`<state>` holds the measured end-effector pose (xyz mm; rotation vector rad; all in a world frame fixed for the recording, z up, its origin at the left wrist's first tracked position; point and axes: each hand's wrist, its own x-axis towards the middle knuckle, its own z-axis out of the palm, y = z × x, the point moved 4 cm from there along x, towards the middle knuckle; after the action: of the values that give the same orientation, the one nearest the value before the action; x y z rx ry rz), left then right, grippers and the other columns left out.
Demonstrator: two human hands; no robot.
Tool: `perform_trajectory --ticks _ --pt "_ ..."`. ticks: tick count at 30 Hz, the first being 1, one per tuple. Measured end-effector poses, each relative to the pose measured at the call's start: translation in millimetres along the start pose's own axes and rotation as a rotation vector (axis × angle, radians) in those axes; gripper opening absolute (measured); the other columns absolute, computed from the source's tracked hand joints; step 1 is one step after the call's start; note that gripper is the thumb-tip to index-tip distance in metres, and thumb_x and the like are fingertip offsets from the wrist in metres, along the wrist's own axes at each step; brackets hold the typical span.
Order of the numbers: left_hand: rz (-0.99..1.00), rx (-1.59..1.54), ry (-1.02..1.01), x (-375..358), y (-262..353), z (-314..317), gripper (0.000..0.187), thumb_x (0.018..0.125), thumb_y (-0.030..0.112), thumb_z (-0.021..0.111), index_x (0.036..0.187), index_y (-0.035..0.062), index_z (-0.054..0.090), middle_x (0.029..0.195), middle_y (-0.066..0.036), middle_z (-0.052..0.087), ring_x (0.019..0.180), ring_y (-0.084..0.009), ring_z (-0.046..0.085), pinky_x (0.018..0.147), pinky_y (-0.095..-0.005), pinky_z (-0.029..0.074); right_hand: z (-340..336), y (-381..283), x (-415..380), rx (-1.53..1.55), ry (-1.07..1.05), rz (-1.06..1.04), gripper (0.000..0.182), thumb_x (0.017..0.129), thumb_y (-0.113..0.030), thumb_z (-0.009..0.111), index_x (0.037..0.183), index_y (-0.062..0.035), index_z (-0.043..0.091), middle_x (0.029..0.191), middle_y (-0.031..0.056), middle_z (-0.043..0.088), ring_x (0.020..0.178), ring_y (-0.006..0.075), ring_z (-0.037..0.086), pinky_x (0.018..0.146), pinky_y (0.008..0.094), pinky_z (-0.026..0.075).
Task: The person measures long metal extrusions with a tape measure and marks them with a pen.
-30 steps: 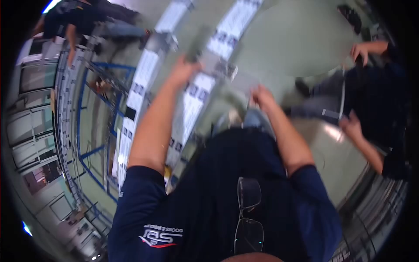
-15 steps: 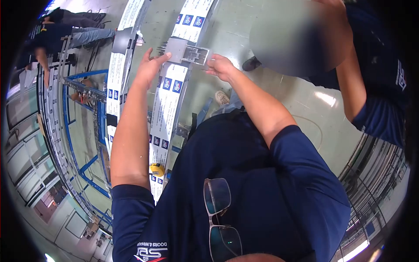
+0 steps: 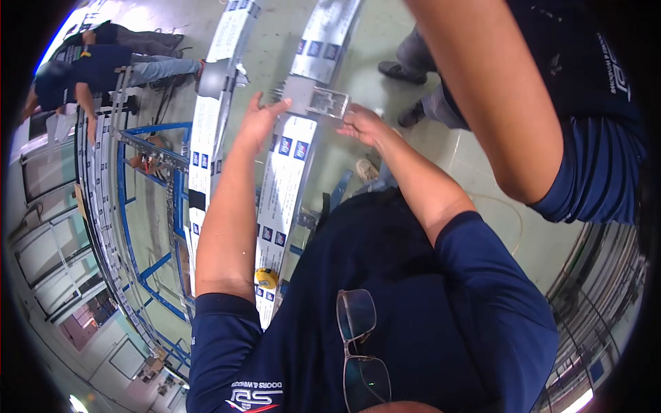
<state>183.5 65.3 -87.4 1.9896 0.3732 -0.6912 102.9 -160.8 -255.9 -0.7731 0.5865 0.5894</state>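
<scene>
A short grey metal profile piece [image 3: 299, 95] lies across a long rail wrapped in white printed film [image 3: 284, 175]. Its right end shows an open, chambered cross-section, and thin fins stick out at the left. My right hand [image 3: 363, 125] grips the lower corner of that chambered end, fingers bent around it. At the other side, my left hand [image 3: 261, 122] rests its thumb against the piece while its fingers spread apart. A yellow tape measure [image 3: 266, 278] sits on the rail beside my left forearm.
Another film-wrapped rail [image 3: 206, 138] runs parallel on the left, near a blue metal frame [image 3: 155, 265]. A co-worker's arm [image 3: 492, 89] reaches in close at the right. Other people [image 3: 103, 65] stand at far left. Long profiles [image 3: 599, 289] are stacked at lower right.
The view has shifted, so the rails and both hands appear further right and slightly lower. The co-worker's arm at the right has swung across the upper view. My hands keep their places on the piece.
</scene>
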Motion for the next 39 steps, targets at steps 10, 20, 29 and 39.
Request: perform_trajectory --ticks 10,20,29,39 --pt "0.022 -0.013 0.120 -17 17 4 0.121 0.074 0.035 0.089 0.158 -0.0074 0.012 0.139 -0.028 0.056 0.124 -0.0300 0.059 0.107 -0.0367 0.045 0 -2 -3 -0.067 0.013 0.074 0.047 0.094 0.009 0.043 0.133 -0.0169 0.050 0.116 0.0039 0.067 0.102 0.0190 0.068 0.087 0.0407 0.058" --pt "0.084 -0.083 0.132 -12 5 5 0.122 0.072 0.037 0.090 0.155 -0.0113 0.015 0.139 -0.030 0.055 0.127 -0.0325 0.058 0.105 -0.0375 0.047 3 -7 -10 -0.074 0.030 0.023 0.043 0.100 0.000 0.051 0.141 -0.0104 0.045 0.117 0.0099 0.069 0.095 0.0224 0.071 0.076 0.0371 0.061" --pt "0.008 -0.025 0.126 -21 17 3 0.120 0.072 0.036 0.090 0.153 -0.0128 0.017 0.140 -0.027 0.055 0.124 -0.0308 0.060 0.103 -0.0382 0.049 3 -8 -13 -0.058 0.026 0.058 0.048 0.098 0.000 0.052 0.145 -0.0092 0.043 0.119 0.0093 0.067 0.101 0.0226 0.070 0.079 0.0356 0.060" --pt "-0.021 -0.057 0.063 -33 30 4 0.119 0.075 0.033 0.089 0.154 -0.0106 0.011 0.137 -0.026 0.056 0.120 -0.0305 0.061 0.100 -0.0383 0.050 -1 -6 -11 -0.061 0.053 0.059 0.049 0.096 -0.001 0.056 0.143 -0.0126 0.046 0.113 0.0036 0.064 0.093 0.0178 0.064 0.081 0.0374 0.060"
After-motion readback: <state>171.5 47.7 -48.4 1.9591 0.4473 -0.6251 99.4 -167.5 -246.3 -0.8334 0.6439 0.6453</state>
